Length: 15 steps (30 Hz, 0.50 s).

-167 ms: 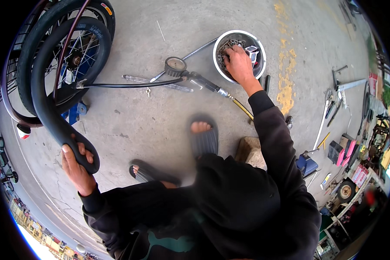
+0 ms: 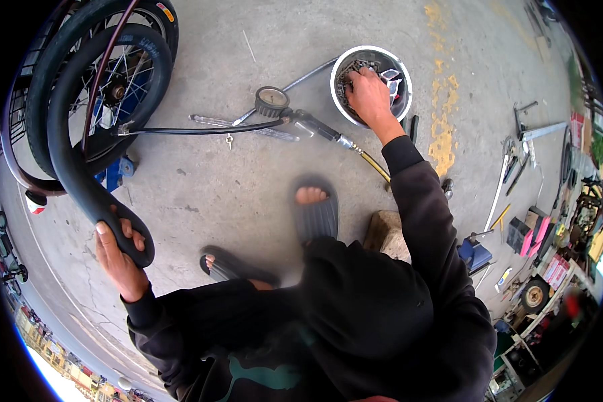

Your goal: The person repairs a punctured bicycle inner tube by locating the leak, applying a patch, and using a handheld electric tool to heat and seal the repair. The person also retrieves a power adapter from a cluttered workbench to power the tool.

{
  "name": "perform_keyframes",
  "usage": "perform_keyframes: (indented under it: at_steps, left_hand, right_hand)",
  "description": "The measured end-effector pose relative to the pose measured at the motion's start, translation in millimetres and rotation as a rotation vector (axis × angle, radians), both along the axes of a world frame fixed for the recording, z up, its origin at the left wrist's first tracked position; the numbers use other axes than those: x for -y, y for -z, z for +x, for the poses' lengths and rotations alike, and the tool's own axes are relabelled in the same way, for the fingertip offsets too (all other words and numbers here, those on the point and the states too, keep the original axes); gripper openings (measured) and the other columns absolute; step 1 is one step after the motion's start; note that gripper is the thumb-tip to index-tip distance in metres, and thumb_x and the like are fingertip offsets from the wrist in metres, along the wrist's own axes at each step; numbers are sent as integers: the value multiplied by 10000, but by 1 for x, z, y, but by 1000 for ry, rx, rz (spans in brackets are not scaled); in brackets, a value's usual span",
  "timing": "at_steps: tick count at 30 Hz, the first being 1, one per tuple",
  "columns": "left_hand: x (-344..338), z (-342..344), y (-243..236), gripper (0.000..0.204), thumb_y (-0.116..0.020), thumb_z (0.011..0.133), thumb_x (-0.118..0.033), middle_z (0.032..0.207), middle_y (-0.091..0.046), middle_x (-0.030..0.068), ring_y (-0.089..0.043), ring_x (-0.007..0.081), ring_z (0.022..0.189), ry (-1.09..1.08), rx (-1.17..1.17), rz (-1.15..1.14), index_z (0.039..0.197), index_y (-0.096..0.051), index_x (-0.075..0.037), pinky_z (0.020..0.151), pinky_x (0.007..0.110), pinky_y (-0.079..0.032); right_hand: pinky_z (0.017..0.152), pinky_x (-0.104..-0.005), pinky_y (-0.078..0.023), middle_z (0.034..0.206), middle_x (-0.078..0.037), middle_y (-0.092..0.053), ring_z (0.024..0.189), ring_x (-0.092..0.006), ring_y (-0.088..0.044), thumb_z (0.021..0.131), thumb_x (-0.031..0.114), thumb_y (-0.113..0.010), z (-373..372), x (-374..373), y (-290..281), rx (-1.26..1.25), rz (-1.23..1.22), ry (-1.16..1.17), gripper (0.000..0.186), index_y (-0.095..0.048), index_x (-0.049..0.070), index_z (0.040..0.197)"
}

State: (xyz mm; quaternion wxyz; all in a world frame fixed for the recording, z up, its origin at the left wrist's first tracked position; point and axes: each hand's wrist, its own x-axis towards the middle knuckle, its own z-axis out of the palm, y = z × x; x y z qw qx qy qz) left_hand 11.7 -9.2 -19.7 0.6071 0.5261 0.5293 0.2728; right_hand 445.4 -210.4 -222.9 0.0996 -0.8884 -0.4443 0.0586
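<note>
At the left, my left hand [image 2: 119, 251] is closed around the near end of a swollen black inner tube [image 2: 74, 167], thumb on top and fingers through the loop. The tube runs up beside a spoked bicycle wheel [image 2: 117, 87]. A black hose ends at the tube near the wheel and leads to a tire inflator [image 2: 308, 124] with a round gauge [image 2: 272, 100] on the floor. My right hand [image 2: 370, 97] reaches into a metal bowl [image 2: 409, 94] of small metal parts [image 2: 358, 65]. Its fingers are curled but apart among the parts, their tips partly hidden; nothing visible is held.
Tire levers [image 2: 268, 132] lie under the hose, near a small key-like piece [image 2: 230, 141]. A wooden block [image 2: 386, 236] stands right of my sandalled feet. Farther right are scattered tools [image 2: 522, 154], a blue vise-like tool [image 2: 476, 254] and a small wheel [image 2: 534, 295].
My right hand shifts very slightly within the bowl among the small parts. The left hand keeps its grip on the inner tube.
</note>
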Motion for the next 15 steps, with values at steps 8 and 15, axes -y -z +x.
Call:
perform_keyframes:
  at_steps: [8,15]
  left_hand:
    - [0,0,-4,474,-427,1026,-380,776,-502,55,-465,107,586,9,54,-8,1232,-473,44,540,219,-381]
    - [0,1,-25,353,-418,1023,-351,774,-535,39,-505,113,570,-43,133,-112,1059,-499,-9,533,246,-404]
  right_hand:
    - [767,-428,-533,969,-155,-634,909,-333,-635,761,128,-631,5,-3,10,95,-92,-20,145,-631,39,876]
    - [759,-319,-476,901,-112,-686,824,-197,-603,862,195,-655,8,-9,2,-587,438,506,233,-662,-18,956]
